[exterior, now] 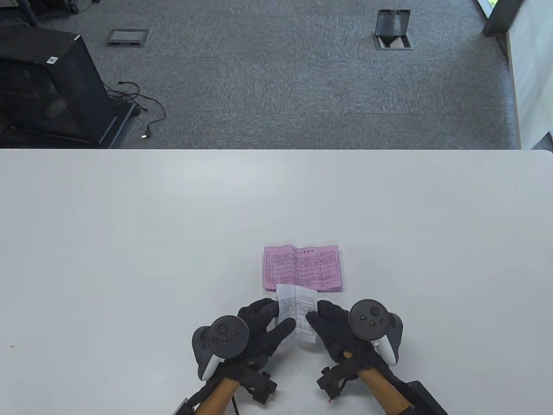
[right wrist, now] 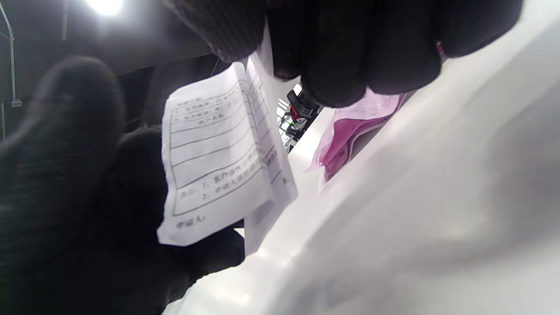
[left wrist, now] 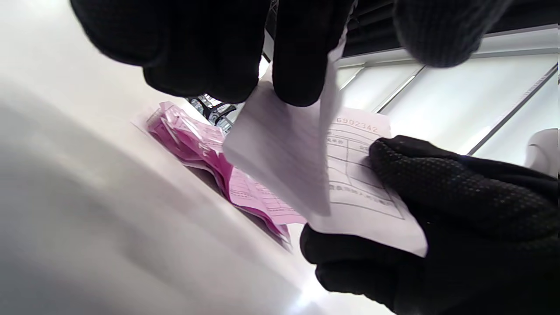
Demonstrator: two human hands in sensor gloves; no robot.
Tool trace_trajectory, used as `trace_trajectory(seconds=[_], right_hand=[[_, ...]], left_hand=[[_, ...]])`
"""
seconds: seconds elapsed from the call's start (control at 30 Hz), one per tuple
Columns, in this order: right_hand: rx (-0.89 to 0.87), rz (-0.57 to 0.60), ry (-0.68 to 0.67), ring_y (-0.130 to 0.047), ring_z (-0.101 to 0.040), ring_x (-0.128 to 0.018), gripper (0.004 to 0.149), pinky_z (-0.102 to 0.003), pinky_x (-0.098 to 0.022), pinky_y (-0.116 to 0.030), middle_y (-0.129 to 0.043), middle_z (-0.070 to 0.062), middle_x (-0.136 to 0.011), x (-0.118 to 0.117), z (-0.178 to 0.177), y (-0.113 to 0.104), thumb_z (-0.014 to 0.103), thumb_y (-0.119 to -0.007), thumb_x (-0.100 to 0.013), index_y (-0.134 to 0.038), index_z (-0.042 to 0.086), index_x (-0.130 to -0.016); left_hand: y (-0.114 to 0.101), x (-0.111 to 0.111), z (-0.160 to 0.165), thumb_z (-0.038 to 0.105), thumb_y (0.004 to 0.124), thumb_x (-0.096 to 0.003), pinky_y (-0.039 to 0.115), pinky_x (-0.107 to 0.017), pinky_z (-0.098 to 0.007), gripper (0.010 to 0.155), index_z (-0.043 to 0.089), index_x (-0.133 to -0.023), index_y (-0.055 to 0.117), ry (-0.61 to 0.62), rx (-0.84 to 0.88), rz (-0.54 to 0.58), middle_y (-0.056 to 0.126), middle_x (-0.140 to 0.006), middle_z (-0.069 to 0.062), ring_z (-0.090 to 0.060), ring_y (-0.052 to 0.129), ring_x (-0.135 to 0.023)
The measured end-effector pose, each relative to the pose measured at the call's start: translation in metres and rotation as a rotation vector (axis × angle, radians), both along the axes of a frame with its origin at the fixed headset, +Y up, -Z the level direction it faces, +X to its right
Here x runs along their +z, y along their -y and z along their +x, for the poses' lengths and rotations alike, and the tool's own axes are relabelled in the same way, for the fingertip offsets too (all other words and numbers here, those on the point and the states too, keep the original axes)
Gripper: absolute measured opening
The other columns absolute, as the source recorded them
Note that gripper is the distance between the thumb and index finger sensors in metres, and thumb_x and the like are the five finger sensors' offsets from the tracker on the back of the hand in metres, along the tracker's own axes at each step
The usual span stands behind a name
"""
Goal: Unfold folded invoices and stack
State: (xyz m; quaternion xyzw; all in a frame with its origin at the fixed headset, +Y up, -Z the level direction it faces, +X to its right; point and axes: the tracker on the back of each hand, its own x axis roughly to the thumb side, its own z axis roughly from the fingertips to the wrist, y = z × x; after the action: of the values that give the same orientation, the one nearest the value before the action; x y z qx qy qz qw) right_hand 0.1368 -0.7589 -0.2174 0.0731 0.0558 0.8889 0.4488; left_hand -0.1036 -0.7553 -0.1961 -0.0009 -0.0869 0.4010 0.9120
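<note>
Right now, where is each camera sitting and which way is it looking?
Table view: overhead, looking down; both hands, left hand and right hand, hold the white invoice near the pink stack.
Left wrist view: low on the left wrist, facing rightward; both hands' fingers show.
Right wrist view: low on the right wrist, facing leftward; both hands' fingers show.
All share both papers.

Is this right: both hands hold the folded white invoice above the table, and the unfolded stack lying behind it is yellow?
Not quite. The stack lying on the table behind is pink, not yellow; the table view shows it plainly. The rest stands: the left hand and the right hand both hold the folded white invoice above the table.
</note>
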Motion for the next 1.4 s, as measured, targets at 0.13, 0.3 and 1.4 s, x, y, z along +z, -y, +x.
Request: trace_trajectory(seconds=[0.13, 0.3, 1.4], right_hand=[[0.067, 0.042, 0.004, -0.084, -0.038, -0.075, 0.039, -0.057, -0.059, -0.067, -0.087, -0.009, -0.077, -0.001, 0.003, -0.003, 0.038, -0.068, -0.049, -0.075, 0.018, -0.082], [0.188, 0.1, 0.083, -0.085, -0.037, -0.074, 0.038, -0.057, -0.059, -0.067, -0.087, -0.009, -0.077, -0.007, 0.025, -0.008, 0.038, -0.069, -0.049, -0.075, 0.018, -0.081], [0.808, 0.037, 0.054, -0.072, -0.044, -0.085, 0.037, -0.062, -0.063, -0.058, -0.077, -0.014, -0.09, -0.001, 0.018, 0.006, 0.042, -0.072, -0.048, -0.076, 0.021, -0.078]], left_hand=[[0.003, -0.002, -0.005, 0.043, 0.085, -0.0489, 0.075, -0.056, -0.051, 0.04, 0.024, -0.084, 0.087, -0.058, 0.022, -0.042, 0.086, -0.094, -0.016, -0.04, 0.083, -0.081], [0.007, -0.005, -0.021, 0.04, 0.085, -0.049, 0.077, -0.054, -0.049, 0.039, 0.021, -0.084, 0.087, -0.134, 0.088, -0.108, 0.088, -0.091, -0.016, -0.039, 0.086, -0.078], [0.015, -0.008, 0.026, 0.054, 0.084, -0.0477, 0.064, -0.065, -0.049, 0.1, 0.02, -0.114, 0.017, -0.048, -0.848, -0.172, 0.051, -0.111, -0.019, -0.041, 0.063, -0.094]])
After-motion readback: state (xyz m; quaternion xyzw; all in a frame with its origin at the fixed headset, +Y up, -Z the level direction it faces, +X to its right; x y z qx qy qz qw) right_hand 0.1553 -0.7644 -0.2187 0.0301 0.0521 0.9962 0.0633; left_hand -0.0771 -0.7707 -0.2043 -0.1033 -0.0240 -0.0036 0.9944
